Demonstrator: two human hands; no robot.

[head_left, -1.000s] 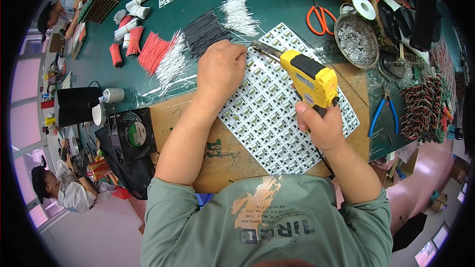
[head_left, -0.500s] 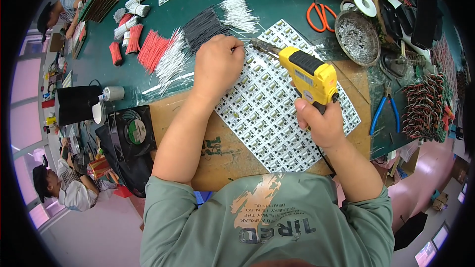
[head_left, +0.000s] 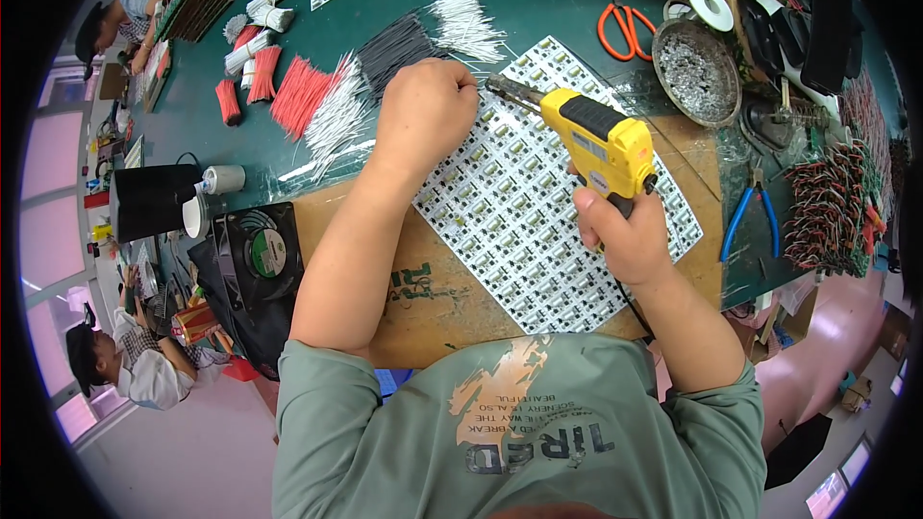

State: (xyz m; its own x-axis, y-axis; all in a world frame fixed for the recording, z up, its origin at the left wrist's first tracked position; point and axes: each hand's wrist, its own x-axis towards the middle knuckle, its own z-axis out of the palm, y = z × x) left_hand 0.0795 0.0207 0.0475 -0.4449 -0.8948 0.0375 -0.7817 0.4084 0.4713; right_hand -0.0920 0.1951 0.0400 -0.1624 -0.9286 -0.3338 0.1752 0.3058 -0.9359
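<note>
A yellow and black soldering gun (head_left: 598, 139) is gripped in my right hand (head_left: 627, 235), its metal tip pointing up and left. Below it a white sheet of small circuit boards (head_left: 519, 231) lies at a slant on a brown board (head_left: 442, 298). My left hand (head_left: 426, 115) is closed above the sheet's upper left edge, fingers pinched close to the gun's tip. What they pinch is too small or hidden to make out. Just beyond that hand lie piles of black wires (head_left: 396, 48) and white wires (head_left: 465, 23).
Red wires (head_left: 303, 96) and bundled wires lie to the left, near a black fan (head_left: 258, 255). On the right are orange-handled scissors (head_left: 625, 34), a pan of metal scraps (head_left: 694, 77), blue pliers (head_left: 750, 216) and stacked wired boards (head_left: 827, 207). Two people sit at far left.
My left hand has shifted very slightly up at the sheet's edge. The soldering gun in my right hand stays almost where it was.
</note>
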